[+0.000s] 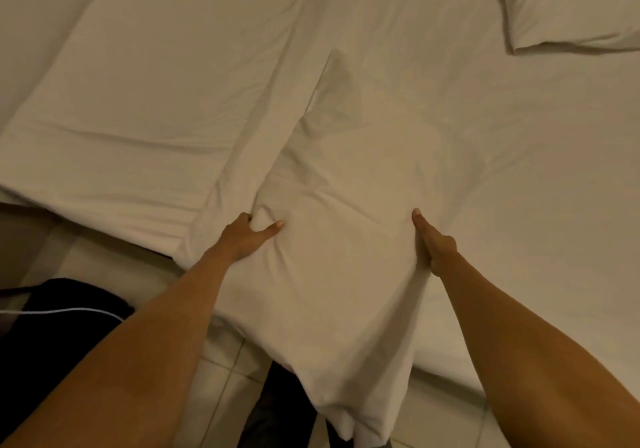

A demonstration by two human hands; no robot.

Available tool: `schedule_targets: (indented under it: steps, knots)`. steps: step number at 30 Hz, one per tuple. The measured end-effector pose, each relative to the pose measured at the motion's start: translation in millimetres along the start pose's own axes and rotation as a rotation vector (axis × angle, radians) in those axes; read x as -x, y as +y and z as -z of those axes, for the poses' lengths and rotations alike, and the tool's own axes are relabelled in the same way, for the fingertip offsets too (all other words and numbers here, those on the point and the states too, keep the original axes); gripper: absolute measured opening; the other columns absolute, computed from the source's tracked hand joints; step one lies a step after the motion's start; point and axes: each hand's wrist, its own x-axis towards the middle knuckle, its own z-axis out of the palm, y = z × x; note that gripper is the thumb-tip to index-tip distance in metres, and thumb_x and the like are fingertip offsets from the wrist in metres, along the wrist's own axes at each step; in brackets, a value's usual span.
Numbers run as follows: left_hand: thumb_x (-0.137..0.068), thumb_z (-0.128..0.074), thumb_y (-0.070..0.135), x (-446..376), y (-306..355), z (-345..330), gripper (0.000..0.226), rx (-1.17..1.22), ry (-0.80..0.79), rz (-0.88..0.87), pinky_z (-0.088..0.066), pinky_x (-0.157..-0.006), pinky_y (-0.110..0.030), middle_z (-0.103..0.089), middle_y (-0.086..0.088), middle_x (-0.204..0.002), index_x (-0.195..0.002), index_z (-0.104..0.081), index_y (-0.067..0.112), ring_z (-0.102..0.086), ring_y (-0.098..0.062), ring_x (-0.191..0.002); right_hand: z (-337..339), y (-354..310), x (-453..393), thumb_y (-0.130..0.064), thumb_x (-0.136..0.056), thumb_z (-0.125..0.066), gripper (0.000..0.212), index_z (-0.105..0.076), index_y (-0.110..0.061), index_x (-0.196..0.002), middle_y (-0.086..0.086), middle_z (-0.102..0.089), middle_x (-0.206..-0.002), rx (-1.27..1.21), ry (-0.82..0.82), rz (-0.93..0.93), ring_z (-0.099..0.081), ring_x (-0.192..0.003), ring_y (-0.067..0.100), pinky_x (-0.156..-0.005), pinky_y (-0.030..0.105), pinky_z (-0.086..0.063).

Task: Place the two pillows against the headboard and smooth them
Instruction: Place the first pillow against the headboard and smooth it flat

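A white pillow (346, 212) lies lengthwise over the near edge of the bed, its near end hanging over the floor. My left hand (247, 236) grips its left side, thumb on top and fingers tucked under the fabric. My right hand (433, 243) clasps its right side, thumb pointing forward. A second white pillow (571, 4) lies flat at the top right corner of the view, apart from both hands. No headboard shows.
The bed's white sheet (156, 84) fills most of the view, with a fold running diagonally. Pale floor tiles (221, 395) lie below the bed edge. A dark garment or bag with a thin white cord (69, 309) sits at the lower left.
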Motion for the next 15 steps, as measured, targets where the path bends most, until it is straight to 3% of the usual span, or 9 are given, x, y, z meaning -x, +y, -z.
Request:
schedule_targets:
  steps: [3,6,9,11,15]
  knots:
    - [-0.066,-0.057,0.081,4.3,6.0,-4.0,0.112,0.047,0.011,-0.004,-0.038,-0.108,-0.037,-0.041,-0.008,-0.150,-0.149,-0.030,0.011,-0.044,-0.028,-0.134,4.5,-3.7,0.2,-0.055,-0.068,-0.079,0.099,-0.040,0.000,-0.140,0.011,-0.048,-0.144,-0.043,-0.007,-0.019,-0.047,-0.130,0.032,-0.107,0.039,-0.037]
    - [-0.045,-0.059,0.092,2.6,8.3,-6.6,0.127,0.119,-0.013,0.019,-0.043,-0.106,-0.042,-0.051,-0.003,-0.142,-0.144,-0.038,0.015,-0.053,-0.025,-0.126,6.3,-10.5,0.1,-0.053,-0.066,-0.082,0.100,-0.040,-0.004,-0.141,0.008,-0.048,-0.144,-0.088,-0.053,-0.044,-0.048,-0.130,0.030,-0.103,0.038,-0.038]
    - [-0.045,-0.069,0.084,1.8,11.8,-4.2,0.113,0.184,-0.089,0.047,-0.050,-0.098,-0.042,-0.063,-0.003,-0.124,-0.134,-0.052,0.016,-0.063,-0.025,-0.107,5.9,-14.0,-1.6,-0.050,-0.066,-0.083,0.100,-0.038,-0.005,-0.143,0.006,-0.048,-0.144,-0.105,-0.090,-0.049,-0.048,-0.130,0.029,-0.098,0.035,-0.039]
    - [-0.048,-0.074,0.077,2.9,14.6,-2.8,0.104,0.214,-0.137,0.045,-0.051,-0.095,-0.041,-0.065,-0.002,-0.115,-0.131,-0.054,0.017,-0.065,-0.024,-0.099,7.1,-12.7,-5.8,-0.048,-0.066,-0.084,0.101,-0.036,-0.005,-0.143,0.006,-0.048,-0.144,-0.116,-0.088,-0.046,-0.048,-0.130,0.029,-0.102,0.036,-0.039]
    - [-0.047,-0.077,0.072,5.8,15.4,-4.0,0.109,0.243,-0.167,0.031,-0.050,-0.099,-0.044,-0.062,-0.005,-0.127,-0.138,-0.048,0.019,-0.063,-0.026,-0.107,13.3,-10.6,-11.1,-0.044,-0.065,-0.085,0.104,-0.033,-0.004,-0.145,0.008,-0.046,-0.147,-0.118,-0.082,-0.027,-0.046,-0.132,0.030,-0.111,0.040,-0.036]
